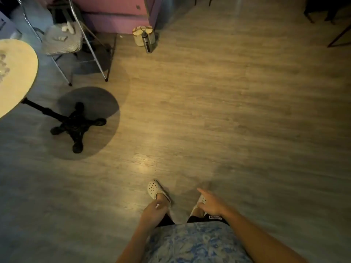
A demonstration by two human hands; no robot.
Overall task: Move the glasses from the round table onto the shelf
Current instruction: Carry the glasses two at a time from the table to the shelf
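Apparent approach step: your left hand (pixel 152 211), loosely curled, and right hand (pixel 210 203), fingers spread, both carry nothing; the glasses (pixel 3 67) stand blurred on the round table (pixel 28 76) at far left, so turn there and grip one.

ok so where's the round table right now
In the head view the round table is cut off by the far left edge, with the metal chair just beyond it.
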